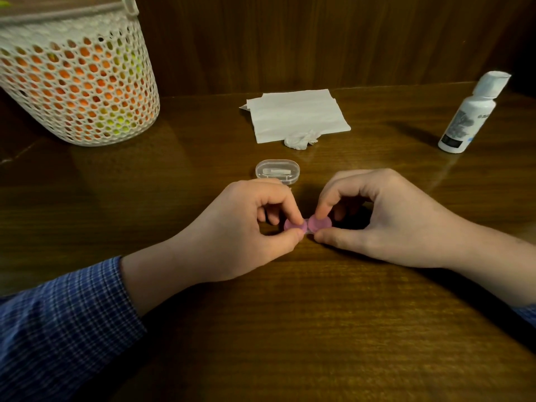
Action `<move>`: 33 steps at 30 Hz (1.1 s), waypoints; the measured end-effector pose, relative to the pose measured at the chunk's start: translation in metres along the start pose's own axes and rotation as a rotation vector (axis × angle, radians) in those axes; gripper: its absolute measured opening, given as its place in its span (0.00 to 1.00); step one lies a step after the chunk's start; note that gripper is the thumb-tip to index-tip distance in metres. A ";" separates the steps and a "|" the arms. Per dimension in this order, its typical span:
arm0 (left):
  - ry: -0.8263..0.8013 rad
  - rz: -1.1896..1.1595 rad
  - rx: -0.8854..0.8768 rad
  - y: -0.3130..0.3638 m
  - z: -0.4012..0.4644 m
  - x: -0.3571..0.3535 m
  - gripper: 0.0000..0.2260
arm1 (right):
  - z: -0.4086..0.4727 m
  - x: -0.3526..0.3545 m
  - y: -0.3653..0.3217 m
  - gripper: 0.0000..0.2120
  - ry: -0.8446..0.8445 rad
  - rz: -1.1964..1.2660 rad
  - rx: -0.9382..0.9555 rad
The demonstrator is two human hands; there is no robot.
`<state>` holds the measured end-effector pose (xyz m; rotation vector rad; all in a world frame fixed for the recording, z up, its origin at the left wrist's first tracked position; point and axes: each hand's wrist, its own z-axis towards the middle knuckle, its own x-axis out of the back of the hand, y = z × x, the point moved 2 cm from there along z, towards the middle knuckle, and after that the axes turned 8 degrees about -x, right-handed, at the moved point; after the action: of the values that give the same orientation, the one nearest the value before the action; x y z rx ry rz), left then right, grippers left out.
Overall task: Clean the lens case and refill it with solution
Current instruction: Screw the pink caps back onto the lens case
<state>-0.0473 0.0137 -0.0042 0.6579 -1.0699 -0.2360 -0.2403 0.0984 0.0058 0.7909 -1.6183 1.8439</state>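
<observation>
A small lens case with two pink round caps (319, 224) lies on the wooden table at the centre. My left hand (243, 227) pinches the left cap between thumb and forefinger. My right hand (374, 216) pinches the right cap the same way. Both caps sit on the case; fingers hide most of its body. A white solution bottle (470, 114) with its cap on stands upright at the far right, well apart from my hands.
A clear oval plastic box (277, 171) holding a small white tool sits just behind my hands. Folded white tissues (295, 114) and a crumpled wad (301, 139) lie further back. A white mesh basket (78, 82) with orange and green contents stands at the far left.
</observation>
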 end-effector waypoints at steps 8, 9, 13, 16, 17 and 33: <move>0.000 0.003 0.001 -0.002 0.000 0.002 0.04 | -0.002 0.003 -0.003 0.04 -0.050 -0.034 0.040; 0.000 0.001 -0.001 -0.002 0.000 0.002 0.04 | -0.002 0.003 -0.004 0.04 -0.050 -0.039 0.040; 0.000 0.010 -0.004 -0.002 0.001 0.003 0.04 | -0.002 -0.001 -0.007 0.06 0.026 -0.072 0.034; -0.003 0.021 0.001 -0.002 0.002 0.003 0.05 | -0.002 -0.002 -0.009 0.08 0.041 -0.090 0.049; -0.003 0.023 0.001 -0.002 0.002 0.003 0.05 | -0.002 -0.001 -0.009 0.08 0.028 -0.090 0.055; -0.003 0.033 0.013 0.003 0.003 0.006 0.05 | -0.002 0.000 -0.012 0.08 0.028 -0.093 0.011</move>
<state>-0.0472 0.0122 0.0022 0.6513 -1.0850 -0.2017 -0.2311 0.1023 0.0134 0.8279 -1.5293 1.7928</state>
